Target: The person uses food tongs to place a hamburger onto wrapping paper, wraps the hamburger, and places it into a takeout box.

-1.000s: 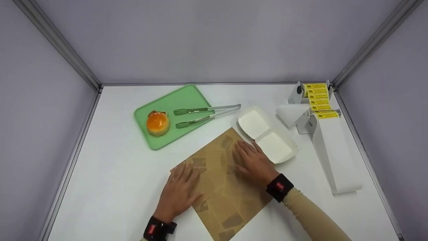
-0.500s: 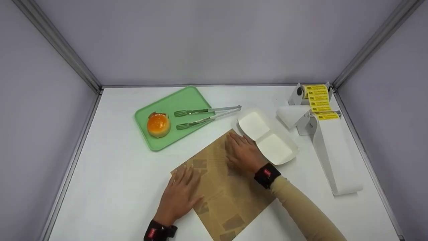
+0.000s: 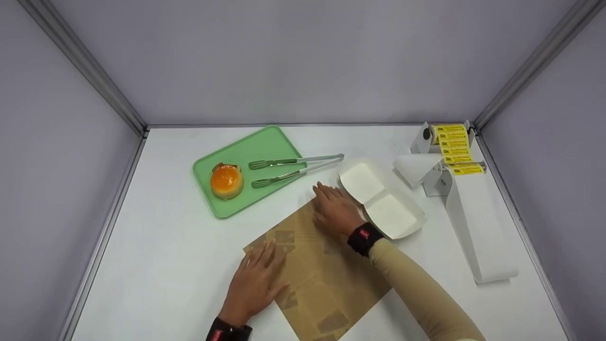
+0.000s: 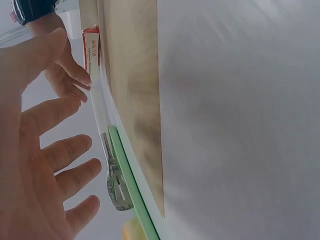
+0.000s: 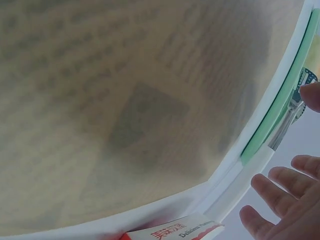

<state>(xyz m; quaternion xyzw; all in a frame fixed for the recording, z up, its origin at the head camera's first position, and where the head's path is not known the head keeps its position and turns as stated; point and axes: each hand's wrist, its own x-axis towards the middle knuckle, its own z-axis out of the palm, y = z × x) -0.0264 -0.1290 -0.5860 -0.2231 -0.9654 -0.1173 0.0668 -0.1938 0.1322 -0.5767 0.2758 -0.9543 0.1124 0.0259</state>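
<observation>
1 tray (image 3: 271, 142) holds 1 burger (image 3: 227, 182) (1 open carton (image 3: 395, 215) beside paper (image 3: 315, 279)).

left hand (image 3: 254, 285): palm down, fingers extended | right hand (image 3: 337, 213): palm down, fingers extended, farther forward

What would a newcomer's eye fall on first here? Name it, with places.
First, the glossy orange-topped burger on the green tray, back left. Then the bright yellow labels on the dispenser, back right. Front and center lies brown printed wrapping paper, the left hand at its left edge, the right hand at its far corner.
</observation>
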